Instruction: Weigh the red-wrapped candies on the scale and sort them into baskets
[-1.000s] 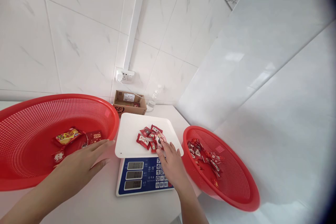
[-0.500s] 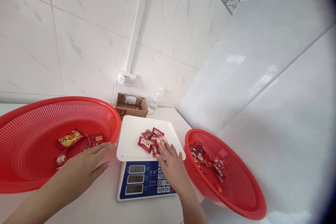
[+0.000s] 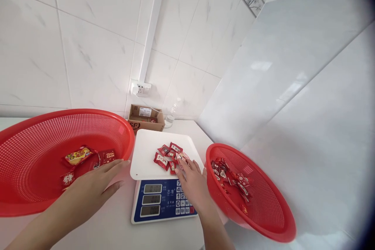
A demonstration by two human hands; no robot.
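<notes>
Several small, shiny red packets lie on a square white tray, touched by the open right hand; the left hand opens too; the upper grey display has changed, weight apparently unsettled.

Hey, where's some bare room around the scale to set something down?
Bare room: the scale pan, left of the red packets; the white tabletop in front of the digital scale; and behind the pan, between the plastic bottle and right basket. Crowded: mid-pan to front right, with packets and right hand.
</notes>
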